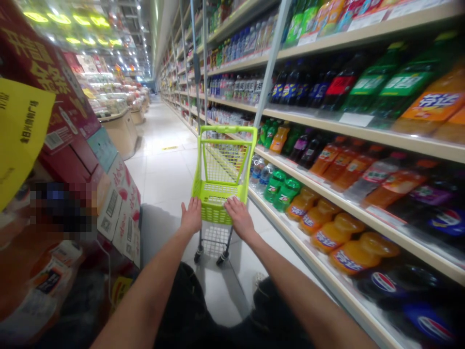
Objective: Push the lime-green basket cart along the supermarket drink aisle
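A small lime-green shopping cart [220,214] with a plastic basket stands on the floor straight in front of me. Its frame rises at the far side to a crossbar, and a wire lower rack and dark wheels show below. My left hand [191,216] grips the near left corner of the basket, with the thumb standing away from the fingers. At the near right corner my right hand [239,216] lies with its fingers bent over the rim. The undersides of both hands' fingers are hidden. No goods show in the basket.
Long shelves [363,123] of soda bottles run along the right. On the left are stacked cartons [121,208], a yellow sign [23,135] and packaged goods [47,291]. A pale tiled aisle [160,165] leads ahead past display counters [119,128].
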A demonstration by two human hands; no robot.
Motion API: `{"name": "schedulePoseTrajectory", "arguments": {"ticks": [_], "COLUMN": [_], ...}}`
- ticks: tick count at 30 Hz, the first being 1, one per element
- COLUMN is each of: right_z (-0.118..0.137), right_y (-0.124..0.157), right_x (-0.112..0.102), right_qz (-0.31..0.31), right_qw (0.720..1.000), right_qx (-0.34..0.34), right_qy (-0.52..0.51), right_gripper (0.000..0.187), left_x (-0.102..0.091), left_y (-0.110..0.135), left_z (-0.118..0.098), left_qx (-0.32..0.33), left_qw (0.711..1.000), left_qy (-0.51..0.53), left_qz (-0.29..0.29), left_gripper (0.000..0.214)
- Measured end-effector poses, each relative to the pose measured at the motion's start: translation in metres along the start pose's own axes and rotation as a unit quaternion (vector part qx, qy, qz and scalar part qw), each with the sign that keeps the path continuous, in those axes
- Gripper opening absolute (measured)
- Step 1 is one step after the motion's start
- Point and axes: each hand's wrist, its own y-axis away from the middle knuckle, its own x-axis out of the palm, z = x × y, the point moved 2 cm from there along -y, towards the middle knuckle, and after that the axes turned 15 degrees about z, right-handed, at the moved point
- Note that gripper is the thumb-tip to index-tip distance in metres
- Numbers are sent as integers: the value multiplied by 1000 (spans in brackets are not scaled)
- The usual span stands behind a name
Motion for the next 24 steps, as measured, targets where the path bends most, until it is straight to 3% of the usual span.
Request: {"name": "schedulePoseTrajectory", "arguments": {"ticks": [3,6,13,19,24], "right_z": [-19,-23,9,-19,-35], "right_y": [12,15,10,32,36], "right_x": [-12,-16,0,-9,-12], "right_qz": [-9,-33,-29,-38,-27], "right_qw": [999,996,998,995,990], "right_qx": [53,78,-15,81,124], "right_qy": [0,-14,-51,-33,-55], "right_gripper": [43,44,49,47,47], "left_x": [1,1,2,6,-7], "left_y": [5,10,23,26,25], "left_z": [-6,-13,-24,-30,-43], "left_qx": [3,15,11,24,58], "left_qw": [1000,1000,999,999,996], "left_qy": [1,-3,-1,-3,-1], "left_qz": [7,2,-32,-42,-63], "left_gripper": [73,73,65,65,57]}}
